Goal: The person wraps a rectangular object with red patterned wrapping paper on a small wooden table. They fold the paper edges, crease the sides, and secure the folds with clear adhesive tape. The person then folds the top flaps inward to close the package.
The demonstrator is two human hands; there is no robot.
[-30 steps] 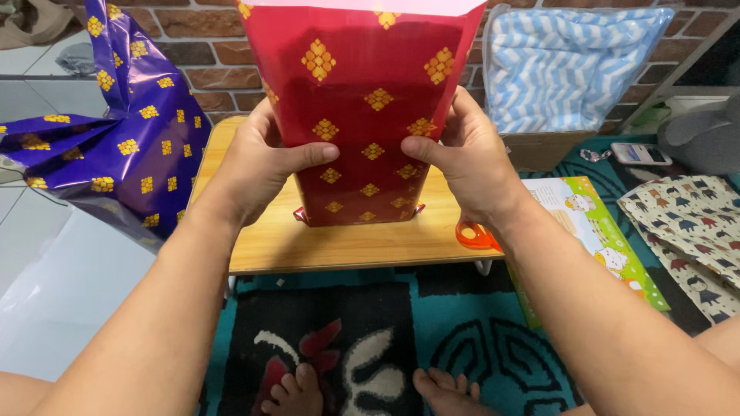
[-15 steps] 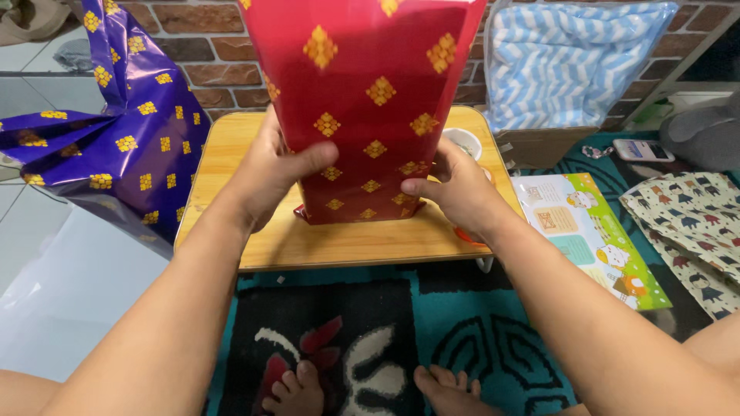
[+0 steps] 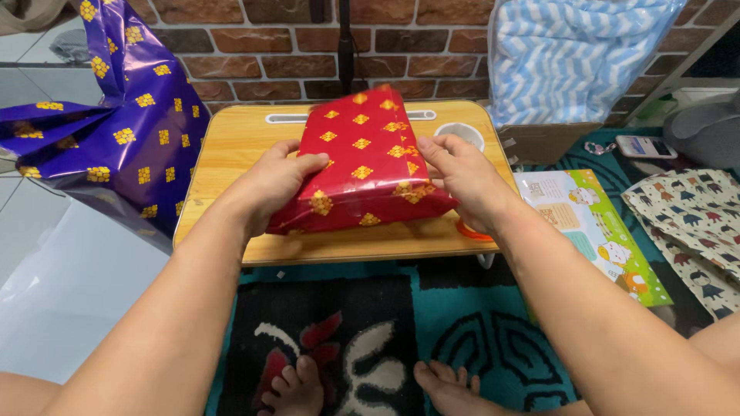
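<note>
A parcel wrapped in red paper with gold diamond motifs point(image 3: 362, 166) lies tilted on a small wooden lap table point(image 3: 231, 139). My left hand point(image 3: 270, 185) grips its left side, thumb on top. On the parcel's right edge, my right hand point(image 3: 462, 177) has its fingers pressing a fold of the paper. Both forearms reach in from the bottom of the view.
A sheet of purple wrapping paper with gold motifs point(image 3: 108, 115) stands crumpled at the left. Orange scissor handles point(image 3: 470, 231) peek out under my right wrist. A white cup point(image 3: 459, 135), a colourful booklet point(image 3: 593, 231), a phone point(image 3: 646, 146) and a striped bag point(image 3: 570, 62) lie to the right. My feet rest on a patterned rug point(image 3: 462, 331).
The red parcel stood upright on the table with its paper rising high; it now lies tipped down on the table, and both hands have shifted onto its top and sides.
</note>
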